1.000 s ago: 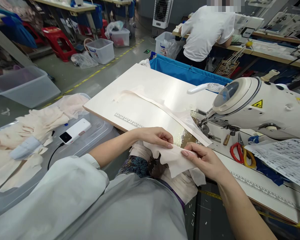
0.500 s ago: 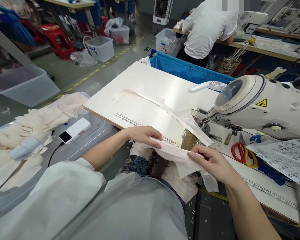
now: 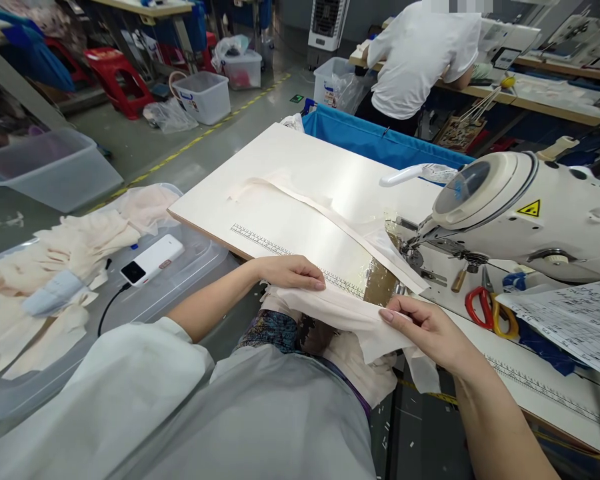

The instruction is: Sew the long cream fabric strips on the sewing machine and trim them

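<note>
A pale pink piece of fabric (image 3: 350, 315) is stretched between my hands at the front edge of the white sewing table (image 3: 280, 153), its loose part hanging over my lap. My left hand (image 3: 293, 272) pinches its left end beside the printed ruler. Fingers and thumb of my right hand (image 3: 420, 323) grip the other end. Just beyond, a long narrow strip of similar fabric (image 3: 325, 212) lies across the tabletop and ends near the needle area of the sewing machine (image 3: 500, 207).
Red-and-yellow-handled scissors (image 3: 480, 308) and a written sheet (image 3: 575, 320) lie by the machine. On my left, a plastic lid (image 3: 195, 267) carries fabric pieces (image 3: 75, 247) and a white power bank (image 3: 153, 260). Behind the table hang a blue cloth bin (image 3: 380, 137) and sits a person in white (image 3: 420, 60).
The fabric's upper edge between my hands has slackened and dipped slightly. My left fingers now point further down over it. The whole view has shifted a little.
</note>
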Demonstrator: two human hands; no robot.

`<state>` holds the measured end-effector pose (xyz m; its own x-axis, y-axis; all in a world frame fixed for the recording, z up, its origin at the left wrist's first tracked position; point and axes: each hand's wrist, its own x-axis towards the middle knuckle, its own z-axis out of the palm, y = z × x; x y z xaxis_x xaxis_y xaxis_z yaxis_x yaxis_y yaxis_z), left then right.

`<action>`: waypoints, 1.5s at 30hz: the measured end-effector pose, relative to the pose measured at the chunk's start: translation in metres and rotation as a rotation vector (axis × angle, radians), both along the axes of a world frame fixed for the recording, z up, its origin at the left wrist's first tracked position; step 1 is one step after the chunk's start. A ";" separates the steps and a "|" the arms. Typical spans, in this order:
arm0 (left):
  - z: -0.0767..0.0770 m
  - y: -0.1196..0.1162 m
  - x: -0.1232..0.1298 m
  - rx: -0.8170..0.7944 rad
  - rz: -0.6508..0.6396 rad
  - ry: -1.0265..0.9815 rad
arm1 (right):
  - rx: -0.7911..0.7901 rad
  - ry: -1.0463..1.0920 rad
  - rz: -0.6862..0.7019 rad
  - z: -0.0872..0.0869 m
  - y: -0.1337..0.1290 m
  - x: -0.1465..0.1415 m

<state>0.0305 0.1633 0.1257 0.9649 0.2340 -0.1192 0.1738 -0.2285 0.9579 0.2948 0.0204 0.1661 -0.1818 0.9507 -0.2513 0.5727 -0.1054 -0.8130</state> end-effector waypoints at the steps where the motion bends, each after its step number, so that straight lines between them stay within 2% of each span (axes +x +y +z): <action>1: -0.001 -0.001 0.000 -0.010 -0.002 0.001 | 0.002 -0.002 -0.002 -0.001 -0.001 0.000; 5: -0.003 -0.003 -0.001 -0.055 -0.024 -0.020 | -0.004 -0.005 -0.005 -0.003 -0.005 0.000; 9: -0.004 -0.004 -0.001 0.007 0.002 -0.046 | 0.006 -0.003 -0.012 -0.004 -0.010 0.001; 16: -0.004 -0.006 -0.006 0.041 0.115 -0.098 | 0.032 -0.087 -0.054 0.001 -0.030 0.006; 20: -0.008 -0.009 -0.010 0.074 0.210 -0.109 | 0.018 -0.087 -0.172 0.001 -0.044 0.003; 24: -0.013 -0.012 -0.013 0.071 0.302 -0.121 | 0.050 -0.069 -0.240 -0.006 -0.051 0.002; 27: -0.014 -0.015 -0.014 0.034 0.380 -0.145 | 0.067 -0.047 -0.263 -0.016 -0.052 0.006; 32: -0.015 -0.026 -0.007 -0.059 0.576 -0.246 | 0.060 -0.008 -0.211 -0.044 -0.054 0.009; 37: -0.021 -0.037 0.008 -0.074 0.811 -0.338 | -0.039 0.088 -0.155 -0.073 -0.059 -0.014; 42: -0.024 -0.047 0.023 -0.325 0.821 -0.473 | -0.087 0.212 -0.161 -0.100 -0.061 -0.041; 45: -0.024 -0.052 0.029 -0.377 0.856 -0.509 | -0.083 0.254 -0.183 -0.109 -0.061 -0.050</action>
